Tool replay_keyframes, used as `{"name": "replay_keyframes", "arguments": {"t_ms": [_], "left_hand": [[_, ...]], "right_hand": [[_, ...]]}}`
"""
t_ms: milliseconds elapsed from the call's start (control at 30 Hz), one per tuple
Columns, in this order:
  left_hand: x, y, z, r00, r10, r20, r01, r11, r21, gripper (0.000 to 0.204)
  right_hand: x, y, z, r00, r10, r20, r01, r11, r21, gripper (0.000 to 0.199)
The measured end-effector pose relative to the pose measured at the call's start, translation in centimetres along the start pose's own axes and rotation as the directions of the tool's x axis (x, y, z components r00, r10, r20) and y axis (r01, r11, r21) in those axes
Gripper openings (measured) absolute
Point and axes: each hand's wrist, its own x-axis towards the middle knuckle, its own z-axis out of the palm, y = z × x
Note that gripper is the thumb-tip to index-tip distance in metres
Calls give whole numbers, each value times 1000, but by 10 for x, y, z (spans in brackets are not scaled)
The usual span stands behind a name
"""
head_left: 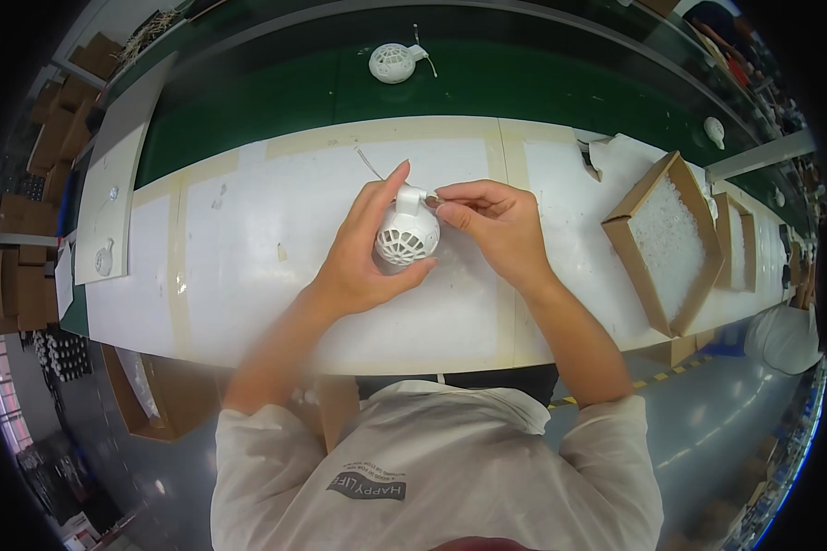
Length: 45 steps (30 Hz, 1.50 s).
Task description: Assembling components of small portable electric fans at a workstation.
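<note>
A round white plastic housing (408, 237) with a web of slots and a short neck sits in my left hand (354, 259). The fingers and thumb of that hand are wrapped around its left side and bottom. Thin pale wires (368, 163) stick out past the far side of my left fingers. My right hand (494, 219) pinches at the right of the neck, thumb against forefinger. What lies between those fingertips is too small to make out.
A green belt (285, 87) runs beyond the white tabletop (276, 317). On it lie a similar slotted housing (392, 63) with wires and a white piece (713, 132). Cardboard trays (662, 243) of small clear parts stand at right. A pale board (124, 174) leans at left.
</note>
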Motion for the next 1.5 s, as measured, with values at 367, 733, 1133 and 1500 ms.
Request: {"name": "replay_keyframes", "arguments": {"t_ms": [367, 733, 1133, 1500], "left_hand": [[-3, 4, 2, 996, 40, 82, -56, 978, 200, 95], [-6, 11, -5, 983, -57, 172, 74, 993, -90, 91], [-7, 16, -9, 876, -314, 367, 460, 774, -435, 88], [-12, 16, 2, 951, -214, 223, 255, 950, -178, 87]], "right_hand": [[-1, -2, -2, 998, 21, 60, -26, 996, 84, 16], [-7, -3, -8, 953, -257, 160, 289, 932, -220, 17], [0, -6, -11, 664, -662, 347, 734, 488, -472, 28], [-2, 0, -9, 650, -652, 390, 736, 412, -537, 25]]}}
